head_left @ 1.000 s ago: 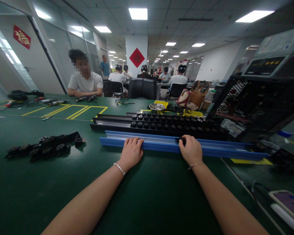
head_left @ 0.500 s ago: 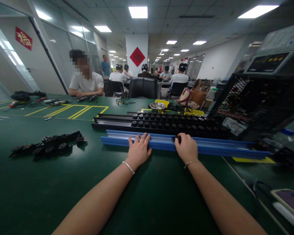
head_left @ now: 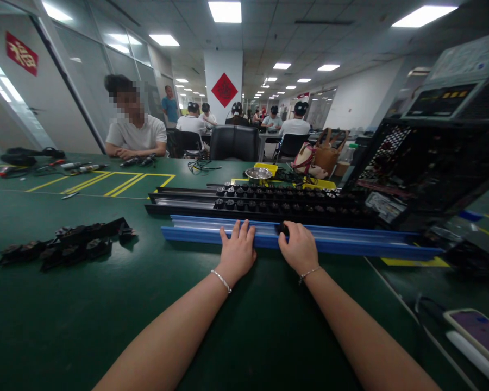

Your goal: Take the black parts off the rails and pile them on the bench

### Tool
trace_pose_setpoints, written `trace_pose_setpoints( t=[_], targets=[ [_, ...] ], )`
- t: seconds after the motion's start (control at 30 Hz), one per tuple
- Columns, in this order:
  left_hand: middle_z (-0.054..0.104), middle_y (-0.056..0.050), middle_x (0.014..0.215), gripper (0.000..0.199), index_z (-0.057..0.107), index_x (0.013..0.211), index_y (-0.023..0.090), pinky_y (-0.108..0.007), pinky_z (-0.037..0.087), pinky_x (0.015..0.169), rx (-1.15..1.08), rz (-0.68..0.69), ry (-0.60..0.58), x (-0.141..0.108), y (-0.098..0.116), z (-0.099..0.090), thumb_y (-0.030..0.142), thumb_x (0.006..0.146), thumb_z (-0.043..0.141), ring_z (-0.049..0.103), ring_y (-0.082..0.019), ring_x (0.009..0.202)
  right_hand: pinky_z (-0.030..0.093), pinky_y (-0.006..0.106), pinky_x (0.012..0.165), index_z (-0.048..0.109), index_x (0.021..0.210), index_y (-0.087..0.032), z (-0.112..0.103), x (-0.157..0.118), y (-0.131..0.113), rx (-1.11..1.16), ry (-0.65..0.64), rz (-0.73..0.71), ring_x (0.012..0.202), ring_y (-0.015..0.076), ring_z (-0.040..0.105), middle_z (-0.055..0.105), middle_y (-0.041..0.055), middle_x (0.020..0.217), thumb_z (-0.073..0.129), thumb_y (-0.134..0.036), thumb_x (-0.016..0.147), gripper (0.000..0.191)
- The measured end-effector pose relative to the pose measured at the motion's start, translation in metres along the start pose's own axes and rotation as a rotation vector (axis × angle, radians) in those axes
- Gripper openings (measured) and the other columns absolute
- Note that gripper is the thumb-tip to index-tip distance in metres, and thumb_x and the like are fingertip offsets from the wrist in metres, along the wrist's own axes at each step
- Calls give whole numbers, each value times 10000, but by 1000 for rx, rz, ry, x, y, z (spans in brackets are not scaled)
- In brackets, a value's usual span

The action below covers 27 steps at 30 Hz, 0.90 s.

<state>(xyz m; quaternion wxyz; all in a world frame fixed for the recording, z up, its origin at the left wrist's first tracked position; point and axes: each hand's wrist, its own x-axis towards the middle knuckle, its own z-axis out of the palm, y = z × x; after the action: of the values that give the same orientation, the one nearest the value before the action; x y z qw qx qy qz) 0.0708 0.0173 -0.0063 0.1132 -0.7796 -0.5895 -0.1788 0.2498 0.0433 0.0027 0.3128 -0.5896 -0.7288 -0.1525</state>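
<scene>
A long blue rail (head_left: 350,243) lies across the green table in front of me. My left hand (head_left: 237,250) rests on it with the fingers spread. To the right, my right hand (head_left: 299,244) grips a small black part (head_left: 284,228) that sits in the rail's channel. Just behind are black rails (head_left: 179,202) with rows of round black parts (head_left: 252,206) in them. Several black pieces (head_left: 77,239) lie in a loose group on the table at the left.
An open black computer case (head_left: 427,163) stands at the right. A phone (head_left: 476,331) lies at the lower right. Behind the rails are a metal bowl (head_left: 258,174) and a yellow tray (head_left: 320,184). A person (head_left: 134,133) sits across the table, with tools at the far left.
My right hand has moved left along the blue rail with the black part, closer to my left hand. My left hand has shifted slightly right along the rail. The view has turned a little.
</scene>
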Motion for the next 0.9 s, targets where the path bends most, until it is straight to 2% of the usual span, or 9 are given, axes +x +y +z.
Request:
trace_pose_setpoints(
  t=[0.33, 0.53, 0.9],
  targets=[
    [407, -120, 1425, 583, 372, 1375, 233, -659, 145, 1051, -14, 13, 18, -2, 0, 0, 289, 804, 477, 313, -318, 1313, 393, 370, 847, 557, 1140, -124, -1, -3, -3, 3, -48, -29, 911, 248, 556, 649, 127, 976, 435, -292, 835, 369],
    [409, -112, 1426, 631, 309, 1415, 237, -650, 123, 1060, -34, 3, 20, -3, 0, -1, 283, 806, 465, 316, -308, 1308, 396, 390, 881, 483, 1206, -108, 2, -6, -8, 26, -31, -72, 865, 248, 571, 652, 131, 963, 459, -282, 809, 434],
    [393, -92, 1438, 662, 252, 1433, 271, -659, 106, 1059, -57, 9, 19, -3, -1, -2, 304, 809, 471, 319, -295, 1303, 438, 386, 878, 511, 1062, -128, 8, -9, -8, 138, -43, -71, 935, 256, 569, 633, 140, 991, 502, -259, 775, 316]
  ],
)
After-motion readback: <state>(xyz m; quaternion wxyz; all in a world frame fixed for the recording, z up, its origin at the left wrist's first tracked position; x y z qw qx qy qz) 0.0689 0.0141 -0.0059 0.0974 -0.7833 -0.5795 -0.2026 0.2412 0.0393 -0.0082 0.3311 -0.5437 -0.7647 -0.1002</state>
